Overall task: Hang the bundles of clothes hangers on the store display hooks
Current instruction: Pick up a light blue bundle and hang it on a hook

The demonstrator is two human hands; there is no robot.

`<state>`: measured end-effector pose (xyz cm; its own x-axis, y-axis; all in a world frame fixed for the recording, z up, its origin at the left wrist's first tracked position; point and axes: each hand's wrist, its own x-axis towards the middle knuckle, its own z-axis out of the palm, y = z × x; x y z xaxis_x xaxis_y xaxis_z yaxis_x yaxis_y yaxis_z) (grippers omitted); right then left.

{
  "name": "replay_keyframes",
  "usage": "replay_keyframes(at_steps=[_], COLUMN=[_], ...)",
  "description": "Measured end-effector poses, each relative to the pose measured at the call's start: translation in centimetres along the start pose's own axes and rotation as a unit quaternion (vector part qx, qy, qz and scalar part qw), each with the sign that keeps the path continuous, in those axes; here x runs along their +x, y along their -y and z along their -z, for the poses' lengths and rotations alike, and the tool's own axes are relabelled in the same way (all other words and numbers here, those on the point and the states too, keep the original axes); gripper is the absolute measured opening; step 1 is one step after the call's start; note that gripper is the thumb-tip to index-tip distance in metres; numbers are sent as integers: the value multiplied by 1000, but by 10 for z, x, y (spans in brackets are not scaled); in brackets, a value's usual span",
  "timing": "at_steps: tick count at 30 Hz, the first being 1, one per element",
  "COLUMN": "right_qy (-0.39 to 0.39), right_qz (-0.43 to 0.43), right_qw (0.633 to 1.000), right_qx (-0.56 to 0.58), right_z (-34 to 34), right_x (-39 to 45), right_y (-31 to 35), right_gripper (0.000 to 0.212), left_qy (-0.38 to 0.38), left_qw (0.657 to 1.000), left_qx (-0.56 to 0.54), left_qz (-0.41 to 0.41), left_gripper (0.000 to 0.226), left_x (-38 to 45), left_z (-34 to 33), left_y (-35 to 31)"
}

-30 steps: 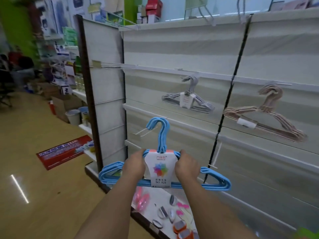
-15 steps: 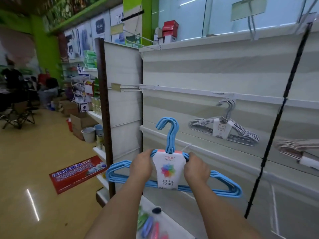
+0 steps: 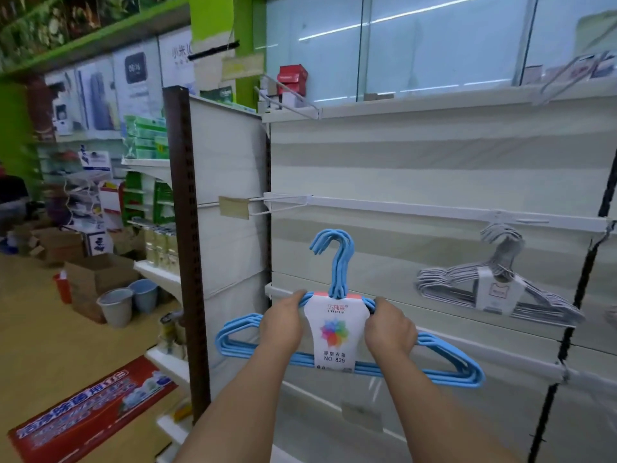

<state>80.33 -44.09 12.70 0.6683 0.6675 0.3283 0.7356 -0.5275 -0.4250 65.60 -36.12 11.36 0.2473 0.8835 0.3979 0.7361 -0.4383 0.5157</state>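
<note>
While both hands grip it, the bundle of blue hangers [image 3: 337,332] is held upright in front of the white display wall [image 3: 417,162], its hooks pointing up and curling to the left. The left hand [image 3: 282,324] closes around the left shoulder of the bundle, just beside the white label card [image 3: 335,332] that wraps its middle. The right hand [image 3: 390,330] closes around the right shoulder, touching the card's other edge. The fingers of both hands are curled over the hanger wires, so the card sits between the two hands. The long ends of the hangers stick out past each hand on either side.

The bundle is below the empty display hook [image 3: 287,203], which juts from the upper rail with a blank price tag [image 3: 233,207] at its tip. The blue hooks are apart from that hook. To the right, a bundle of grey hangers [image 3: 497,289] hangs from another hook on the same rail. On the floor at left are cardboard boxes [image 3: 96,279] and two buckets [image 3: 128,304].
</note>
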Motion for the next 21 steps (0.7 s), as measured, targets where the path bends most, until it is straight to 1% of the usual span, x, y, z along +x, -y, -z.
replay_keyframes(at_steps=[7, 11, 14, 18, 21], right_qy=[-10, -26, -49, -75, -92], right_qz=[-38, -41, -43, -34, -34], right_qw=[999, 999, 998, 997, 995], right_qx=[-19, -16, -6, 14, 36], right_z=[-34, -52, -60, -70, -80], right_x=[26, 56, 79, 105, 121], right_y=[49, 71, 88, 116, 140], right_gripper=[24, 24, 22, 22, 23], left_qy=[5, -13, -47, -105, -153], left_qw=[999, 999, 997, 991, 983], left_qx=[-13, -24, -44, -78, -102], left_qz=[-37, -39, -36, -23, -24], left_gripper=[51, 53, 49, 49, 43], left_x=[59, 100, 129, 166, 191], left_z=[-5, -16, -22, -26, -25], left_y=[44, 59, 64, 71, 80])
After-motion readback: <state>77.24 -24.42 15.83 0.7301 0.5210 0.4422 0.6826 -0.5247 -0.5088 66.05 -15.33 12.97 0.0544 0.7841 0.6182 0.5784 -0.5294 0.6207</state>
